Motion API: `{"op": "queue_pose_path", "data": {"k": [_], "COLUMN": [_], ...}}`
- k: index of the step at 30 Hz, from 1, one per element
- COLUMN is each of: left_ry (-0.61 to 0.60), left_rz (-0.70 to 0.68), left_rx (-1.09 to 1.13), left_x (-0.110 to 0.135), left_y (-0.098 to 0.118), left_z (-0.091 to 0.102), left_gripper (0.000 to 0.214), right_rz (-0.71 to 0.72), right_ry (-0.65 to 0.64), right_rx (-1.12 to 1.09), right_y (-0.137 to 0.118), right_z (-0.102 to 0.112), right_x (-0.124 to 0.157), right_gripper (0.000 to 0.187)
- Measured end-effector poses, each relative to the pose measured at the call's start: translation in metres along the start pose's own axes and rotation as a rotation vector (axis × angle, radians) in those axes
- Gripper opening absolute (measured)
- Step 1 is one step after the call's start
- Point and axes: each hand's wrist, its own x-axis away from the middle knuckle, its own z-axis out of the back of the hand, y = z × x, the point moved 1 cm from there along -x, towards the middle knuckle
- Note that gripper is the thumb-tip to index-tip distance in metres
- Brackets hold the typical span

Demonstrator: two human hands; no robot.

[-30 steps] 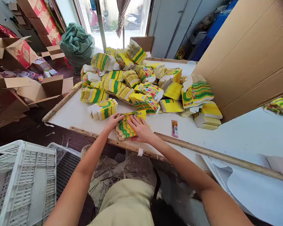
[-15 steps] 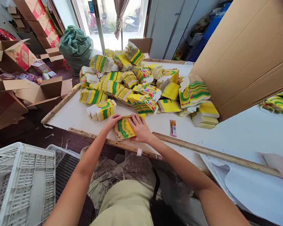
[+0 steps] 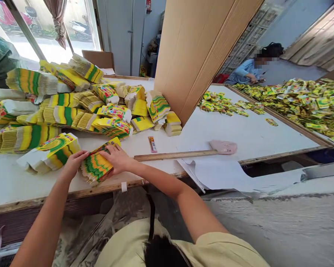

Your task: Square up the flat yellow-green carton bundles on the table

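A fanned stack of flat yellow-and-green printed cartons (image 3: pixel 96 166) lies at the near edge of the white table (image 3: pixel 5 181). My left hand (image 3: pixel 74 162) grips the stack's left side. My right hand (image 3: pixel 117 158) presses on its top right part. Another bundle of the same cartons (image 3: pixel 48 152) lies just left of my left hand.
A big heap of carton bundles (image 3: pixel 66 100) fills the table's far left. One small sachet (image 3: pixel 152 144) and a wooden strip (image 3: pixel 175 155) lie to the right. A tall cardboard sheet (image 3: pixel 195 48) stands behind. Several sachets (image 3: pixel 303 104) cover the far table, where another person (image 3: pixel 247 70) sits.
The camera has swung right, showing the far table and another person. Both my hands stay on the same carton stack at the table's edge.
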Motion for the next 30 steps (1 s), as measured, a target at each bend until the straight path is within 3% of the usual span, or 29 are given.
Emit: {"op": "queue_pose_path", "data": {"k": [4,11,15,21,23,28,30], "left_ry": [-0.068,-0.132,-0.084,-0.255,-0.193,0.207,0.254], "left_rz": [-0.024,0.041,-0.077,-0.247,-0.317,-0.428,-0.476], "left_rx": [-0.116,-0.305,-0.445,-0.670,-0.759,-0.943,-0.969], "left_x": [0.005,-0.012,-0.025,-0.035,-0.038,-0.034,-0.027], "left_y": [0.015,0.029,0.027,0.028,0.030,0.035,0.032], "left_z": [-0.005,-0.008,-0.006,-0.002,0.003,0.025,0.029], "left_gripper": [0.061,0.069,0.065,0.056,0.050,0.051,0.053], "right_rz": [0.014,0.022,0.015,0.020,0.026,0.009,0.007], "right_ry": [0.033,0.028,-0.008,-0.023,-0.022,-0.024,-0.029], "right_rx": [-0.058,-0.090,-0.098,-0.069,-0.064,-0.074,-0.102], "right_y": [0.002,0.004,0.003,-0.002,-0.003,-0.005,-0.007], "right_z": [-0.001,-0.008,-0.006,0.000,0.001,0.003,0.004], "right_x": [-0.003,-0.001,0.001,0.000,0.000,0.004,0.007], "right_gripper": [0.119,0.110,0.104,0.112,0.112,0.100,0.102]}}
